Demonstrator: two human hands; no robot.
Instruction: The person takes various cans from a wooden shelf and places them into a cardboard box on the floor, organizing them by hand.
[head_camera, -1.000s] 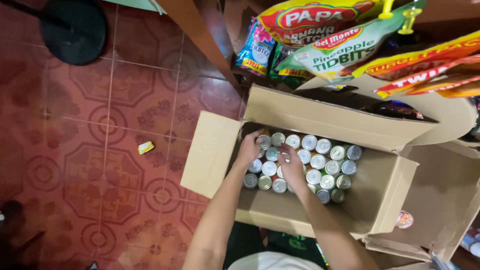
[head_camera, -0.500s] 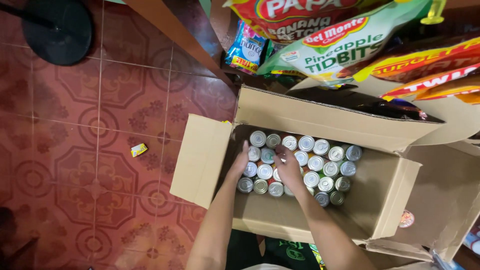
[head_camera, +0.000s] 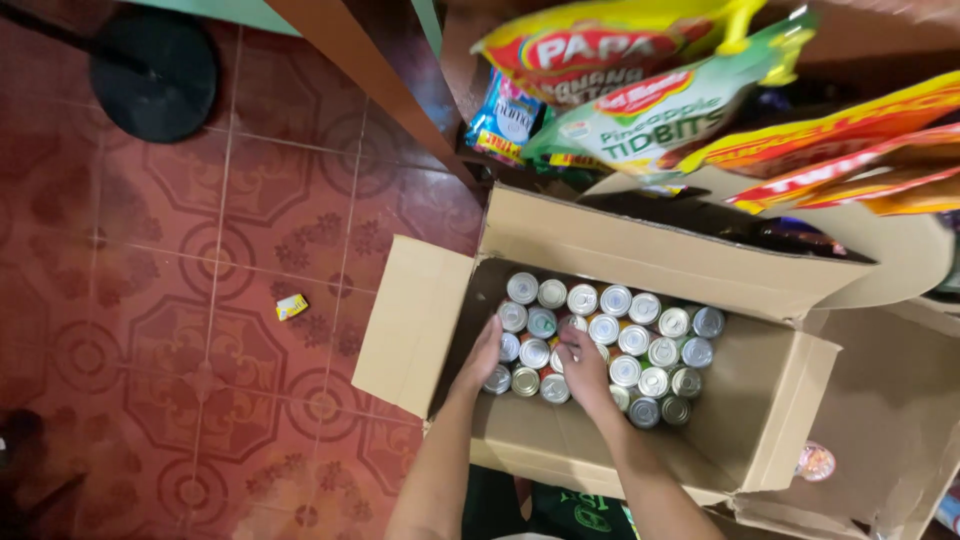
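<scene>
An open cardboard box (head_camera: 660, 250) stands on the floor, packed on its left side with several upright tin cans (head_camera: 640, 340) showing silver lids. Both of my hands reach down into it. My left hand (head_camera: 482, 355) rests against the cans at the box's left wall. My right hand (head_camera: 583, 365) lies on top of the cans in the middle, its fingers curled over one lid. Whether either hand grips a can is hidden by the hands themselves.
Red patterned floor tiles (head_camera: 200, 330) lie to the left, with a small yellow wrapper (head_camera: 291, 307) on them. A black round stand base (head_camera: 155, 70) sits at the top left. Hanging snack bags (head_camera: 650, 90) crowd above the box. Another cardboard box (head_camera: 900, 430) stands at the right.
The camera view has shifted slightly. Both hands stay on the cans in the box, with my right hand moved a little toward the near row.
</scene>
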